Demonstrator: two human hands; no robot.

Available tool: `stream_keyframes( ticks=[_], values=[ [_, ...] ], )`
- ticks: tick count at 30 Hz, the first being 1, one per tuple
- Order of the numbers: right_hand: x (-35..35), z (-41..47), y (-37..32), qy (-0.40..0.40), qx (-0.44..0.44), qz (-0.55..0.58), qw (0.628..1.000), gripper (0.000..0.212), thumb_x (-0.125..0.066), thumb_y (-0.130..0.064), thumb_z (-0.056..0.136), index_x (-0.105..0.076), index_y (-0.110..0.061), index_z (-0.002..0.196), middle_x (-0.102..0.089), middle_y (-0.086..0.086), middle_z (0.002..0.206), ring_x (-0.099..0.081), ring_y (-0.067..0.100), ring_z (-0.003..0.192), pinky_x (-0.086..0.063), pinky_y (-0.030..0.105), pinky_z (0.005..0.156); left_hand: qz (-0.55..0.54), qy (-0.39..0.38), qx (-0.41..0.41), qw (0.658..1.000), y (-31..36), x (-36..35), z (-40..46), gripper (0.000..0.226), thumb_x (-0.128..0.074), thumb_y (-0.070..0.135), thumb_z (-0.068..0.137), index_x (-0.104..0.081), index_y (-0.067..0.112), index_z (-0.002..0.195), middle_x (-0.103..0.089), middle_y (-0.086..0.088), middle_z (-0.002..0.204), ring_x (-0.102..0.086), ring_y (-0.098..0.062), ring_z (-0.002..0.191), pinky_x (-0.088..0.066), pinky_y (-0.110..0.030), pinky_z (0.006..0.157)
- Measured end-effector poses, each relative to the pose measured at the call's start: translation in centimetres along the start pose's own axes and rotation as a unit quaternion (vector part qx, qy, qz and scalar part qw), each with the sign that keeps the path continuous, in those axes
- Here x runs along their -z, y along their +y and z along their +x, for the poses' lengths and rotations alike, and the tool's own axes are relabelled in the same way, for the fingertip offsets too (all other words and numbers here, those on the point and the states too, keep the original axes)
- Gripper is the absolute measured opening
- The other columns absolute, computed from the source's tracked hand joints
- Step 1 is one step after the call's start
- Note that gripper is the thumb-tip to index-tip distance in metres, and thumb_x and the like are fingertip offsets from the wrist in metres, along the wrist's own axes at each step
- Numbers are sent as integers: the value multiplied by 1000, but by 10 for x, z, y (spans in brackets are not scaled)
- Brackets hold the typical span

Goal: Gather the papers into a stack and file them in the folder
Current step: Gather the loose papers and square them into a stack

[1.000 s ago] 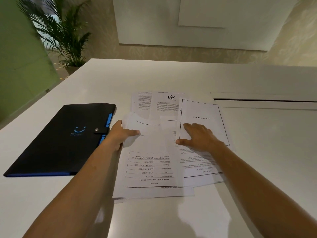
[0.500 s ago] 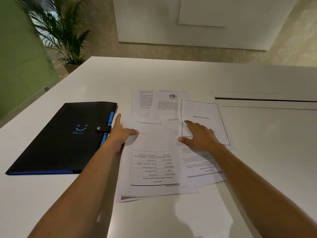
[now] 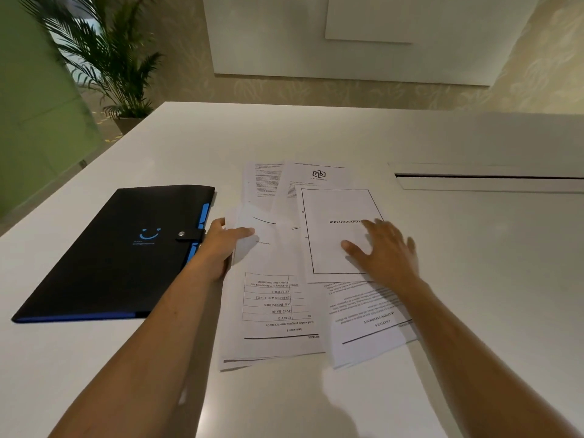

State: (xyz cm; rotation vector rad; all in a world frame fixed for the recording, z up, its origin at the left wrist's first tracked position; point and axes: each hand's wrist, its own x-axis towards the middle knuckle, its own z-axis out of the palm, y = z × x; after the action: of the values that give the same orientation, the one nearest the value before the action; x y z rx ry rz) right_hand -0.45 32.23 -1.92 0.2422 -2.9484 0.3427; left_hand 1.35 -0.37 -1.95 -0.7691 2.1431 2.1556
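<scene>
The papers (image 3: 278, 311) were thin matt white sheets, the folder (image 3: 104, 257) matt black with a metal snap (image 3: 181, 233), the table (image 3: 316, 137) smooth and faintly glossy.

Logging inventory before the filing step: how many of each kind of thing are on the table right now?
Folder, black with blue edging, closed: 1
Printed paper sheets with a distinct face showing: 5 (more edges peek out under the near-left pile; exact number hidden)
Hands on the papers: 2, left hand, right hand
Total: 8
</scene>
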Motion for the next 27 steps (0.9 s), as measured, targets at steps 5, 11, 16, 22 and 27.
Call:
stream_keyframes(
  ticks=[5,11,16,22,27],
  values=[
    [-17,-9,12,-69,-56,-24,996,101,-4,-88,78,-18,-24,155,-11,10,166,-5,28,152,-5,63,117,-17,18,21,999,6,-11,-4,53,-76,34,79,-43,16,117,-60,-8,104,-62,-23,90,-50,-31,61],
    [-26,-15,-22,-29,-68,0,997,92,-9,-80,87,-25,-20,154,-19,11,164,-9,26,152,-4,60,117,21,56,-31,998,1,-50,-18,55,-64,43,88,-43,11,129,-58,-8,115,-59,-26,98,-49,-35,74],
    [-27,-13,-37,-27,-71,13,997,87,-13,-76,90,-27,-18,153,-21,11,163,-10,26,152,-3,61,117,14,85,-58,995,-2,-70,-24,64,-66,44,86,-37,11,133,-51,-2,116,-51,-20,102,-41,-31,81],
    [-30,-11,-48,-33,-48,33,998,86,-17,-76,90,-26,-18,153,-19,12,164,-9,27,152,-2,59,118,34,65,-50,996,4,-79,-22,65,-73,36,82,-40,9,132,-57,-5,118,-56,-24,101,-48,-35,86],
    [-31,-11,-44,-32,-32,46,998,79,-26,-72,91,-32,-19,150,-23,9,163,-11,25,152,-3,58,118,3,-4,4,1000,9,-72,-18,86,-82,27,74,-32,5,141,-53,-12,132,-56,-31,115,-48,-46,99]
  ],
)
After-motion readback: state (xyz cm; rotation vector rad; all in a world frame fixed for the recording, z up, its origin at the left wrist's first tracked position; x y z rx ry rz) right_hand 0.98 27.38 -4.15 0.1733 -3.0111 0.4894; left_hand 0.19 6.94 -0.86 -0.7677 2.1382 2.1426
